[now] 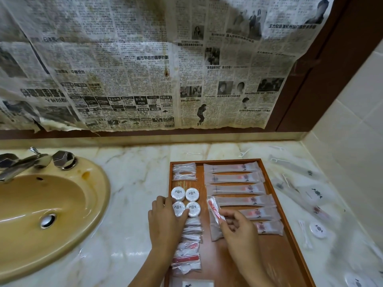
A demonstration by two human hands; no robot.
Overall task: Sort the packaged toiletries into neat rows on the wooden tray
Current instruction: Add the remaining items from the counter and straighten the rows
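Head cam: I'm watching the wooden tray [277, 184] filling up w/ long sachets [235, 189] rowed on its right side, round soaps [186, 201] in a square at left. Left hand [165, 219] is resting w/ straight fingers against the soaps; right hand [238, 225] is pinching a red-striped packet [213, 209]. I'm judging approx. half done: loose packets [315, 193] are lying on the counter [132, 183] beside it.

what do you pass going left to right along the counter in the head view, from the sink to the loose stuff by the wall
sink → left hand → round white soaps → right hand holding a red-striped packet → long frosted sachets → wooden tray's right rim → loose round soap on the marble counter
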